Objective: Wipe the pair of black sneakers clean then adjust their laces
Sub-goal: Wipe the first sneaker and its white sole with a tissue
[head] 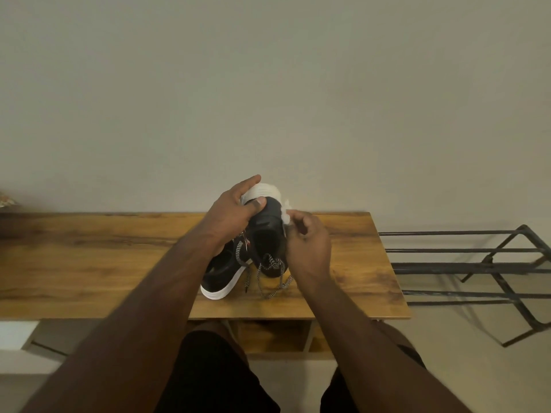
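Note:
My left hand (235, 211) grips a black sneaker (267, 231) by its heel and holds it tilted above the wooden table (89, 257), its white sole turned away from me. Against the sneaker's right side, my right hand (307, 242) pinches a white cloth (286, 212). Black-and-white laces (269, 263) hang loose from the raised shoe. Under my left wrist, the second black sneaker (222, 277) with a white sole lies on the table.
A black metal rack (477, 266) stands on the floor to the right of the table. A plain wall rises just behind the table. My knees are below the table's near edge. A patterned object (7, 201) shows at the far left.

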